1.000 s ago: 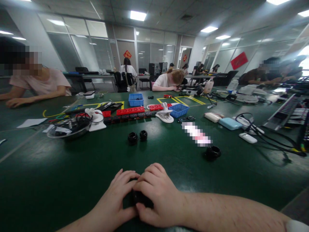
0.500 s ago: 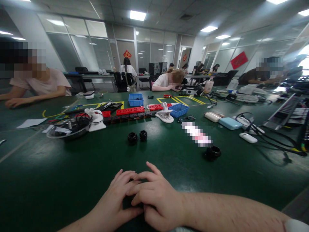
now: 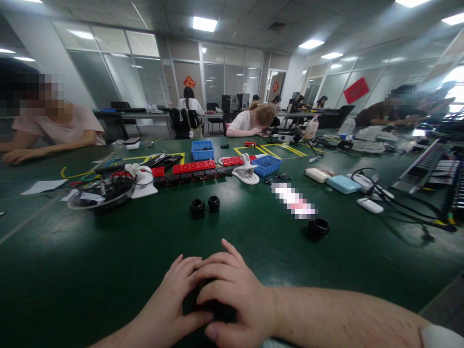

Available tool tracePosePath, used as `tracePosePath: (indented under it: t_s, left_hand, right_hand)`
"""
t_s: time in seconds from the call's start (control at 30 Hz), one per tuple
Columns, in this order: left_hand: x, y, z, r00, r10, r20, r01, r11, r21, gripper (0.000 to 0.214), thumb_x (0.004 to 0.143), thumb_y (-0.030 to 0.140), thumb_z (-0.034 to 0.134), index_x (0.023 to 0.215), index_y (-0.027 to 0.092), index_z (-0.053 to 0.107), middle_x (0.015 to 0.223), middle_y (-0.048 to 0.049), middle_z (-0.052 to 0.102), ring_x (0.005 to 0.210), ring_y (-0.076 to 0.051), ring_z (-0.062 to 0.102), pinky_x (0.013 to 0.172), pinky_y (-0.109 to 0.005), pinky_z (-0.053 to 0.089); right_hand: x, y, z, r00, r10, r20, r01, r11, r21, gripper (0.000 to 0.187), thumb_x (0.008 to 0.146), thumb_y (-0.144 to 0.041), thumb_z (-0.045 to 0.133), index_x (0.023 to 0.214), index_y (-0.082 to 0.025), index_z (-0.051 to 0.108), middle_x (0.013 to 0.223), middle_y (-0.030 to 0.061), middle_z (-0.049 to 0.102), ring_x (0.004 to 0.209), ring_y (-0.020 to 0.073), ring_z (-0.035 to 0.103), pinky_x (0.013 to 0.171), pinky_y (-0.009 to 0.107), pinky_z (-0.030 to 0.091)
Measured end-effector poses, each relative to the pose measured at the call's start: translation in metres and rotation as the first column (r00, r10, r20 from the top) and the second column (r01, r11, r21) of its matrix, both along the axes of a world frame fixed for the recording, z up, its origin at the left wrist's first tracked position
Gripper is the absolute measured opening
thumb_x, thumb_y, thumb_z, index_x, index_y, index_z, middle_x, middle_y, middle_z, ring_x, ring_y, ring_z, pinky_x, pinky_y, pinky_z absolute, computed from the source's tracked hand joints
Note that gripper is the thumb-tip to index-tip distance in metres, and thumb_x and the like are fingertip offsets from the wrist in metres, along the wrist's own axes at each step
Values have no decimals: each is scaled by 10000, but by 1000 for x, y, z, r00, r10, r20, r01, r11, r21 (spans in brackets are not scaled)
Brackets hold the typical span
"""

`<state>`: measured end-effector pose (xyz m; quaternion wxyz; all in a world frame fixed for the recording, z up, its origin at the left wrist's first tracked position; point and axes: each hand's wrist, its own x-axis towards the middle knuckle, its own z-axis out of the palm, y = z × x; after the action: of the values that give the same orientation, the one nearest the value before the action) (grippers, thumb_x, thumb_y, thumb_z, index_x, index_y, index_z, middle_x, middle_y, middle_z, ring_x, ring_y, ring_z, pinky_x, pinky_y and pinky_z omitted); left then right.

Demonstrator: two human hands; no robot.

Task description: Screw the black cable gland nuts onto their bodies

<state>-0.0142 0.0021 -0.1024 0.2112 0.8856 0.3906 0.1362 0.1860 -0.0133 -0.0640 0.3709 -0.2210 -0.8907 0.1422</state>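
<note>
At the near edge of the green table, my left hand [image 3: 174,292] and my right hand [image 3: 235,292] meet with their fingers curved round a dark thing between them. Fingers and shadow hide most of it, so its kind cannot be made out. My right fingers lie over the tips of the left ones, and the right index finger sticks up. Beyond my hands stand two black ring-shaped parts, a larger one [image 3: 197,208] and a smaller one [image 3: 213,203]. A third black ring-shaped part [image 3: 318,228], with a wide opening, sits farther right.
Across the table lie a metal bowl [image 3: 99,205] of cables, a white clip stand [image 3: 245,175], red power strips [image 3: 194,167] and two blue bins [image 3: 203,150] [image 3: 267,165]. To the right are a light-blue case [image 3: 343,184], a white mouse [image 3: 369,205] and black cables. People sit around.
My right hand has opened wider, its thumb dropping lower and its fingers arching up over the dark thing. The left hand stays nearly in place. The view has shifted slightly.
</note>
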Motion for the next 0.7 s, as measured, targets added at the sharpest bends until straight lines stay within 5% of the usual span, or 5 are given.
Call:
tracePosePath:
  t_s: [0.1, 0.23, 0.47, 0.7]
  left_hand:
    - [-1, 1, 1, 1000, -21, -9, 21, 1000, -1, 568, 700, 474, 630, 1217, 294, 479, 1247, -68, 498, 1181, -288, 410, 1035, -565, 167]
    - [0, 2, 2, 999, -13, -41, 13, 1000, -7, 555, 687, 496, 623, 1182, 272, 512, 1227, -81, 507, 1176, -294, 414, 1033, -569, 170]
    - [4, -1, 7, 1000, 7, -10, -7, 1000, 17, 497, 660, 262, 623, 1148, 290, 536, 1189, -43, 535, 1149, -282, 441, 1033, -553, 192]
    - [3, -2, 2, 1000, 18, 1, -18, 999, 37, 505, 649, 229, 623, 1143, 285, 535, 1197, -40, 533, 1155, -284, 439, 1028, -557, 207]
  right_hand:
    - [-2, -1, 0, 985, -170, -40, 170, 985, 7, 438, 781, -526, 418, 944, -143, 553, 958, 89, 573, 894, 184, 495, 883, 400, 319]
    - [-8, 3, -10, 953, -302, -7, 301, 949, 91, 564, 733, -679, 395, 847, -156, 575, 807, 55, 581, 753, 179, 471, 731, 374, 338]
    - [-7, 6, -11, 951, -252, 181, 227, 963, 148, 304, 687, -441, 535, 814, -167, 572, 798, 29, 579, 761, 170, 447, 726, 359, 328]
    - [-7, 6, -7, 974, -107, 198, 87, 990, 109, 226, 655, -281, 455, 816, -176, 574, 834, 25, 605, 848, 182, 454, 828, 365, 337]
